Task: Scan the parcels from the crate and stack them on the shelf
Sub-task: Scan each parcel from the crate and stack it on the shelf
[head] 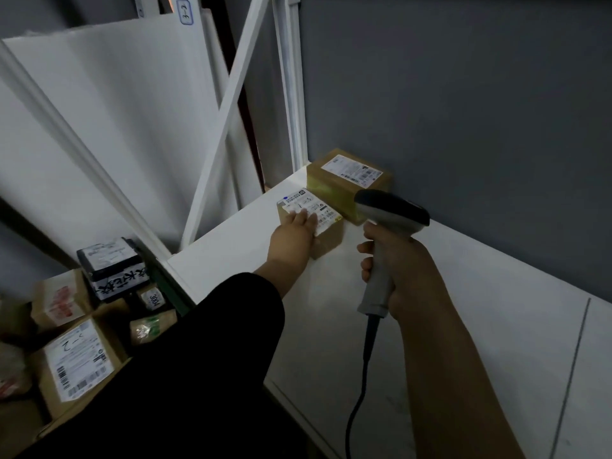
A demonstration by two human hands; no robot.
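While the crate [169, 289] sits low at 8 o'clock of the view, against the near-left end of the shelf [447, 326], only a stretch of its dark green rim shows. Packed close inside it are several parcels. A black parcel [109, 266] with a white label and a band of white characters lies uppermost at the crate's 12 o'clock. A brown parcel with red print [61, 301] lies at 9 o'clock of that one. A brown parcel with a handwritten label [77, 362] lies at the crate's 6 o'clock, and small packets are wedged between them.

On the white shelf stand two more. A small parcel [326, 236] lies near the middle of the view with its label facing up. A larger parcel [344, 183] stands just beside it at its 1 o'clock, back against the grey wall [463, 111]. Whether the two touch cannot be told.

Reaching out of a black sleeve [215, 342], the left hand [294, 233] lies flat and released on the small parcel's top, straight fingers spread over the label. At 3 o'clock of that parcel, the right hand [400, 273] is wrapped tight round the grey handle of the scanner [390, 210]. The scanner's dark-topped head points toward 10 o'clock above the shelf. Its cable [361, 376] hangs from the handle's base toward 6 o'clock.
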